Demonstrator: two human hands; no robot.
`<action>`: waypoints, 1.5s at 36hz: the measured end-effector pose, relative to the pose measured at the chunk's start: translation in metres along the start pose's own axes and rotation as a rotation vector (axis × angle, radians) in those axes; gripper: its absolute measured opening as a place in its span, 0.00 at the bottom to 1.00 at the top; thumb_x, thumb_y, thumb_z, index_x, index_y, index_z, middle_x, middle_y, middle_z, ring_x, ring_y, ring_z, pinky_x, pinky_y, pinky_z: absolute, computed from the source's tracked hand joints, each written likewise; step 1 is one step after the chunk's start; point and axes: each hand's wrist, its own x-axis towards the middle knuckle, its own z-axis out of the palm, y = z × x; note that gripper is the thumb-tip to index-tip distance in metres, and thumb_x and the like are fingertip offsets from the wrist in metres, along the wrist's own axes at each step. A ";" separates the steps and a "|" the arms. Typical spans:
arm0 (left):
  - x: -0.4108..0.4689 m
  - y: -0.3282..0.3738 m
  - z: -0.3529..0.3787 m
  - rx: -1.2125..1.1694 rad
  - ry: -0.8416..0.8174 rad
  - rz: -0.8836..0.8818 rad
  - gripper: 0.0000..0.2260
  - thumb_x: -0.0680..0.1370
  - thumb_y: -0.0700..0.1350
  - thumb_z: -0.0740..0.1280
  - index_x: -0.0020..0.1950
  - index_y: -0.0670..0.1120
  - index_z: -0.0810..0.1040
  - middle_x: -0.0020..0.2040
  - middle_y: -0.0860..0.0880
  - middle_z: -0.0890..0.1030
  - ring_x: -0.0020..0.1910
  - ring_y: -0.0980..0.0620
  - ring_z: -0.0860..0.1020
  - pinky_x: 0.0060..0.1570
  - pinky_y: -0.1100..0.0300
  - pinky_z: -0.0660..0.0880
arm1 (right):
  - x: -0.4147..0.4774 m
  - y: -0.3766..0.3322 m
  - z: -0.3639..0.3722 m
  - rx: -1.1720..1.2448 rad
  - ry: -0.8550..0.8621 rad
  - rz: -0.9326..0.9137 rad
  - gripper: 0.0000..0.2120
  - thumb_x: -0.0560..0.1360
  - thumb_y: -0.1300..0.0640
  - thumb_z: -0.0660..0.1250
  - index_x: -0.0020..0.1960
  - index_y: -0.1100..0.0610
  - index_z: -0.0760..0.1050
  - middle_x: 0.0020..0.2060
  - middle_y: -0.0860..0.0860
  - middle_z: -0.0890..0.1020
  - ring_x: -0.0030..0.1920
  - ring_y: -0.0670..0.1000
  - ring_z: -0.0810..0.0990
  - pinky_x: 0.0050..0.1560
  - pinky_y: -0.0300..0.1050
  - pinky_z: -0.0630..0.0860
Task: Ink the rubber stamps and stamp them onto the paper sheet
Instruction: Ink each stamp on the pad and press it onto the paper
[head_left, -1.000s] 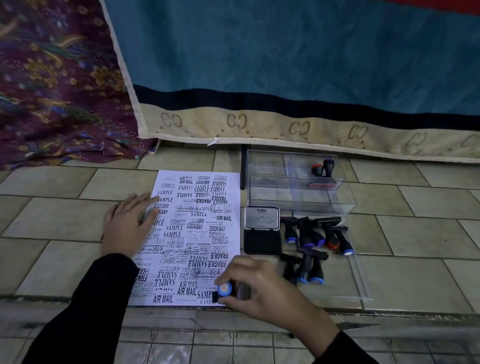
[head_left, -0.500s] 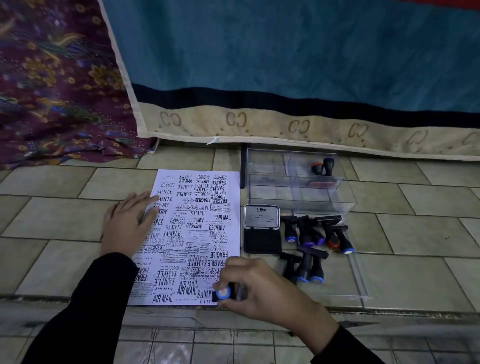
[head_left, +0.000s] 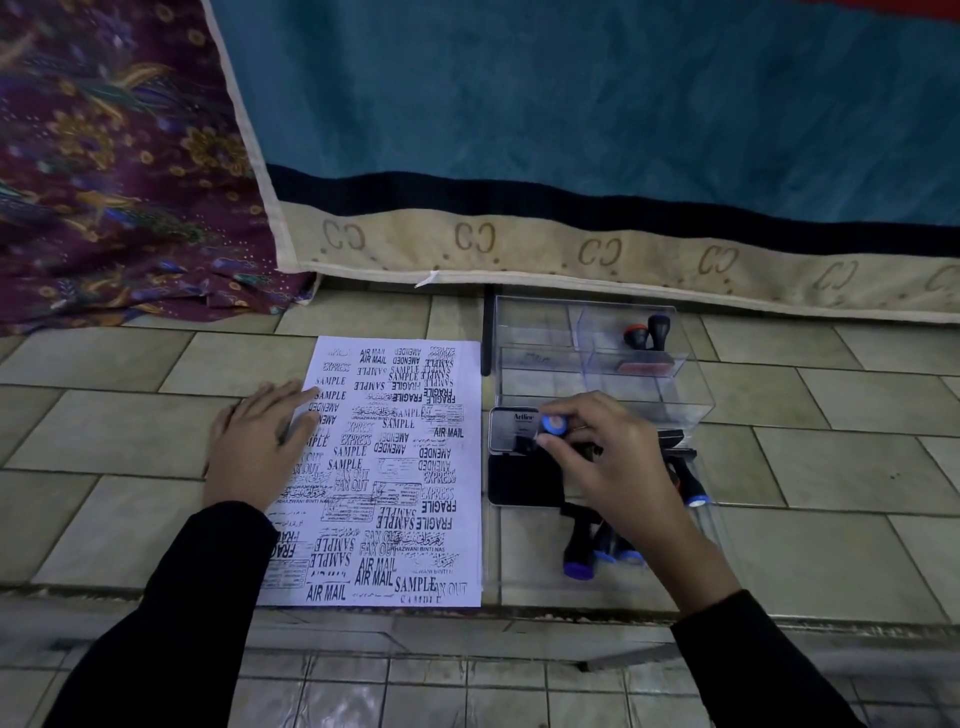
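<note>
The right hand (head_left: 618, 467) pinches a blue-capped stamp (head_left: 553, 425) between thumb and fingertips, over the open ink pad (head_left: 522, 483) lying just under it. The fingers hide whether the rubber face touches the pad, so this looks like the inking step. More stamps (head_left: 577, 551) lie loose beside and below the wrist, and just beyond the knuckles stands a clear box (head_left: 540, 374) with one orange-capped stamp (head_left: 649, 335) inside. Further left, past the pad, the paper sheet (head_left: 395, 467) is crowded edge to edge with overlapping black prints such as AIR MAIL, SAMPLE and FRAGILE. The left hand (head_left: 257, 452) lies flat with straight fingers on its far edge, pinning it down. The work seems well advanced: little white is left, and which loose stamps remain unused cannot be told. All of this rests on a pale tiled floor (head_left: 831, 467). Beyond the hands hang a teal blanket (head_left: 571, 130) with a beige border and a purple floral cloth (head_left: 104, 182).
</note>
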 end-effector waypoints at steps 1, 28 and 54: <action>0.000 0.000 0.000 -0.002 -0.001 -0.001 0.24 0.75 0.62 0.53 0.66 0.56 0.76 0.70 0.53 0.74 0.73 0.50 0.65 0.69 0.51 0.53 | 0.000 0.001 0.001 -0.009 0.000 0.001 0.09 0.72 0.62 0.72 0.52 0.57 0.80 0.47 0.48 0.80 0.46 0.46 0.81 0.48 0.34 0.79; 0.001 -0.002 0.003 0.015 0.001 -0.010 0.22 0.76 0.60 0.55 0.66 0.57 0.76 0.70 0.54 0.74 0.73 0.51 0.65 0.69 0.51 0.54 | -0.010 0.011 0.025 -0.097 -0.149 -0.037 0.07 0.69 0.65 0.74 0.43 0.60 0.76 0.41 0.46 0.76 0.36 0.46 0.77 0.41 0.36 0.76; 0.001 -0.004 0.004 0.018 0.000 -0.005 0.21 0.76 0.60 0.55 0.66 0.57 0.76 0.70 0.53 0.73 0.73 0.50 0.65 0.70 0.49 0.54 | -0.022 0.004 0.030 -0.130 -0.055 -0.051 0.06 0.71 0.63 0.73 0.46 0.60 0.77 0.45 0.50 0.78 0.41 0.43 0.78 0.47 0.40 0.76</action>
